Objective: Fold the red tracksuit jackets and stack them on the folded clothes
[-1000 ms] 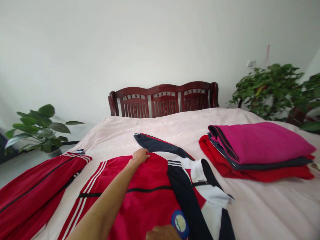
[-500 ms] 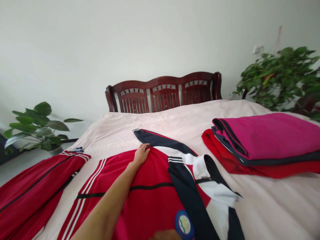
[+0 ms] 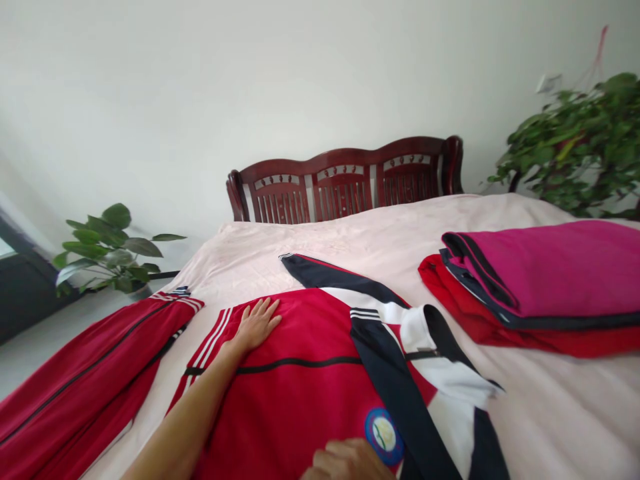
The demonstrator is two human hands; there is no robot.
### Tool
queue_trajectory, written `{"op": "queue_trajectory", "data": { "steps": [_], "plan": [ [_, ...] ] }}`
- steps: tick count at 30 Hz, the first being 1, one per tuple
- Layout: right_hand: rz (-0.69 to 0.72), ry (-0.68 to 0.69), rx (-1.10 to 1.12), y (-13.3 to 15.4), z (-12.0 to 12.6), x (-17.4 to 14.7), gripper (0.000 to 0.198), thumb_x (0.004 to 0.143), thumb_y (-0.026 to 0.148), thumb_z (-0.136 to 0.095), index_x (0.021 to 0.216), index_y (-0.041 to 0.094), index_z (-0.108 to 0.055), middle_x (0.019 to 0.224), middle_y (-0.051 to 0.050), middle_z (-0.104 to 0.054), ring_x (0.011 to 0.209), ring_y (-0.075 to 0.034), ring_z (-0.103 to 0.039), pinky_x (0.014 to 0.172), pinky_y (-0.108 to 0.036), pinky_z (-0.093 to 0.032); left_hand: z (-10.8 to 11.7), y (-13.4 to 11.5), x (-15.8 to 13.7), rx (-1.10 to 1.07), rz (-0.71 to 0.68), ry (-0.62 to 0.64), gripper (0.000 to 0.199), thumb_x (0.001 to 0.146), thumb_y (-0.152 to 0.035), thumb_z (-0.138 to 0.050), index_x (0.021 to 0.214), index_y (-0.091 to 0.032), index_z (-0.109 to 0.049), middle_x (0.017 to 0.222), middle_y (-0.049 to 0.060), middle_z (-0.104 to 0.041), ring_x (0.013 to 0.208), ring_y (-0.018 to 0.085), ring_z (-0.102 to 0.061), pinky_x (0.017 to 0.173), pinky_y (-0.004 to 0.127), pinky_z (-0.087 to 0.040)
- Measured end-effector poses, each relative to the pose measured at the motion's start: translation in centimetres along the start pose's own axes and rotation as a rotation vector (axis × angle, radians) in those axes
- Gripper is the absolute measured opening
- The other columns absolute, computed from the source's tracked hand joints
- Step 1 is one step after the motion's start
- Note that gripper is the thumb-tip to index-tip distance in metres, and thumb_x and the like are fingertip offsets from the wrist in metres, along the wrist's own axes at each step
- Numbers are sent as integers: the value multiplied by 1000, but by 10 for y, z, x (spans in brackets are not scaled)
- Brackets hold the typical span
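Note:
A red, white and navy zip jacket point(image 3: 300, 400) lies spread on the bed, its dark zip running across the red body. My left hand point(image 3: 257, 325) rests flat on the jacket near its striped hem, fingers spread. At the bottom edge my right hand point(image 3: 350, 460) is partly cut off beside the round blue badge point(image 3: 384, 437); its fingers look curled, and whatever they may hold is hidden. One navy sleeve point(image 3: 400, 387) is folded across the chest next to the white collar point(image 3: 415, 328). The other sleeve point(image 3: 340, 277) stretches out towards the headboard.
Red trousers point(image 3: 100, 373) with striped ends lie to the left. A stack of folded clothes, magenta on top point(image 3: 555, 267), sits at the right on the pale pink sheet point(image 3: 380, 233). Behind the bed stand a dark wooden backrest point(image 3: 345, 183) and potted plants point(image 3: 575, 147).
My left hand has slid left over the jacket, from its upper edge towards the hem, and its fingers have spread. More of my right hand shows. The view has turned slightly left.

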State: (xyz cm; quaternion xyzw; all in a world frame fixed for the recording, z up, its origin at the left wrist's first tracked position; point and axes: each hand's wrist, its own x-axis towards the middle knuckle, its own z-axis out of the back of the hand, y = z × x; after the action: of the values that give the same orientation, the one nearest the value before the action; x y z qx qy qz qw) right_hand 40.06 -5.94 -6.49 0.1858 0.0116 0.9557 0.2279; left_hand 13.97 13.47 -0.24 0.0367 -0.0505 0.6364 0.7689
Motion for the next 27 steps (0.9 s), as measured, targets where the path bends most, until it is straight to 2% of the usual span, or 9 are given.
{"op": "queue_trajectory", "data": {
  "steps": [5,9,14,20,23,27],
  "plan": [
    [-1,28,-6,1,8,0,19,95,43,-53,88,27,-62,66,8,-61,54,-10,-53,40,-30,-15,3,-1,22,59,105,-31,56,99,-48,-27,147,-25,-41,153,14,-42,143,32,-35,112,58,-25],
    [-11,38,6,3,22,0,15,94,42,-57,93,29,-63,71,8,-65,59,-10,-57,41,-29,-19,8,-19,13,114,200,-116,54,99,-44,-29,145,-20,-44,153,18,-40,144,36,-30,112,63,-21],
    [-34,91,53,4,37,1,19,91,47,-59,100,30,-63,81,8,-69,70,-11,-64,46,-26,-28,12,-32,-42,137,176,-162,58,97,-48,-36,149,-21,-39,155,17,-38,145,34,-29,113,56,-25],
    [-113,158,152,7,45,0,23,86,43,-64,106,32,-64,94,5,-72,83,-14,-67,62,-22,-40,7,-3,-127,170,-3,-182,59,94,-49,-44,148,-28,-41,155,12,-39,144,31,-32,116,54,-23],
    [-167,157,210,12,56,-1,24,85,38,-64,108,31,-64,98,4,-72,86,-16,-66,70,-23,-43,6,10,-145,213,19,-170,59,94,-50,-44,148,-26,-42,154,14,-39,144,31,-32,114,54,-27],
    [-240,157,309,22,78,1,27,85,34,-63,112,31,-65,103,3,-72,93,-17,-66,80,-26,-45,3,12,-144,247,31,-182,57,95,-49,-42,146,-25,-45,153,14,-41,144,31,-33,113,55,-27]
  ]
}}
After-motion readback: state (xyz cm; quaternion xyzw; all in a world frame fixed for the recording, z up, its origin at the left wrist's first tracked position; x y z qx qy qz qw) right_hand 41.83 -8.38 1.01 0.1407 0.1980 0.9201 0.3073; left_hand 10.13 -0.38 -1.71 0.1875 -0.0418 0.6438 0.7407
